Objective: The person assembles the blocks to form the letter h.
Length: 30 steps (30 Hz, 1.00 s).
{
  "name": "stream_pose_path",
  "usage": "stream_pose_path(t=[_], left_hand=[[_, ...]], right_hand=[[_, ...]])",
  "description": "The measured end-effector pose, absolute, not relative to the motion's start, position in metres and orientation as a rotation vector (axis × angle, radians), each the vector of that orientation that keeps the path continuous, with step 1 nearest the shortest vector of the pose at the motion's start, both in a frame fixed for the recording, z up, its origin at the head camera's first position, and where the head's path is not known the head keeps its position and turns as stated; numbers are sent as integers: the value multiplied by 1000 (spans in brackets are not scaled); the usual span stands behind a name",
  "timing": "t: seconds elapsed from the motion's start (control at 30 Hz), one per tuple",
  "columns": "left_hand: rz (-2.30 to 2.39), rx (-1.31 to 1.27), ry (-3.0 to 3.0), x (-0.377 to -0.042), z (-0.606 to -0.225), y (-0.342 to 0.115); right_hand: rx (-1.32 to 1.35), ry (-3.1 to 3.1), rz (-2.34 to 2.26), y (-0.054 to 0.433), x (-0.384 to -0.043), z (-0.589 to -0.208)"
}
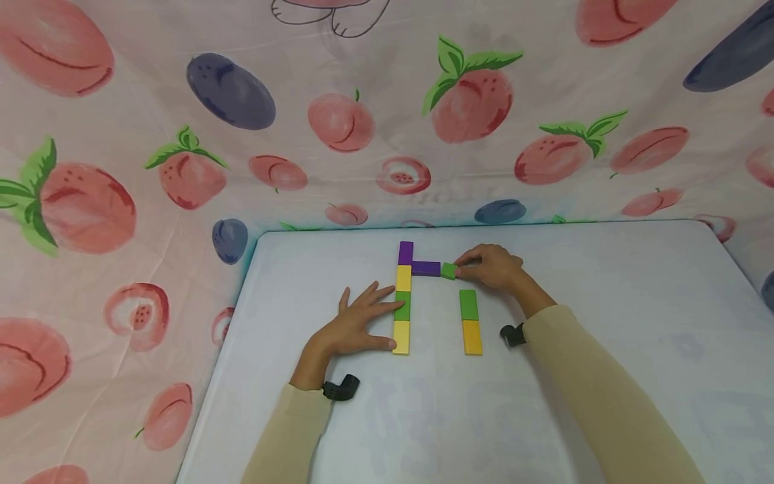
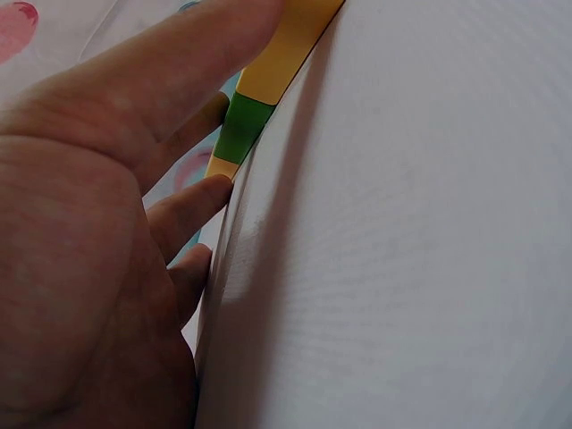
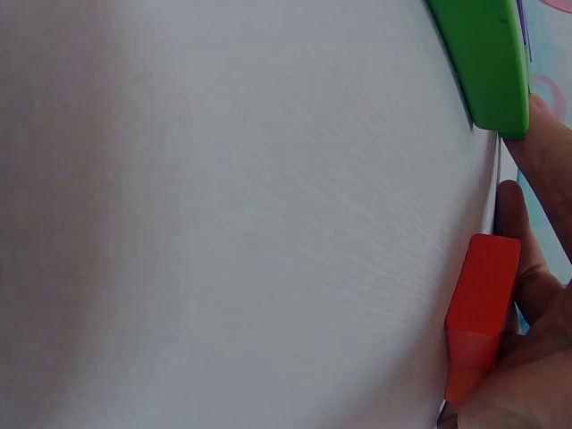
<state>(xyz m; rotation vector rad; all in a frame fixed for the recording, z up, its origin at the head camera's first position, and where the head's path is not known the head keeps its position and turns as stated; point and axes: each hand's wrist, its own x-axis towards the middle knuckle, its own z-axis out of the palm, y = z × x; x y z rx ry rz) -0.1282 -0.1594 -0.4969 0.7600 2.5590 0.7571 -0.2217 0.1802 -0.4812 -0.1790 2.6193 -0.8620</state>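
My right hand [image 1: 492,266] pinches a small green block [image 1: 448,270] at its right end; the block sits slightly askew beside a lying purple block [image 1: 426,269]. In the right wrist view a red block [image 3: 487,281] shows under the palm, hidden in the head view; I cannot tell whether the hand grips it. With fingers spread, my left hand [image 1: 353,326] rests against the left side of a column of blocks. From the top, that column runs purple [image 1: 406,253], yellow [image 1: 404,277], green [image 1: 402,306] and pale yellow [image 1: 401,337].
A second, shorter column stands to the right, a green block [image 1: 468,305] above an orange one [image 1: 472,337]. The white table [image 1: 435,423] ends at the back against a fruit-patterned cloth [image 1: 357,67]. Dark wrist cameras [image 1: 341,388] sit at both sleeves.
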Motion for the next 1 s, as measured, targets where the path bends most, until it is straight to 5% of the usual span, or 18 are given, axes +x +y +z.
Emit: stream_pose_path(t=[1.0], left_hand=[[750,757,2555,-128,-498,-160]], right_hand=[[-176,2613,-875,180,-221,-483]])
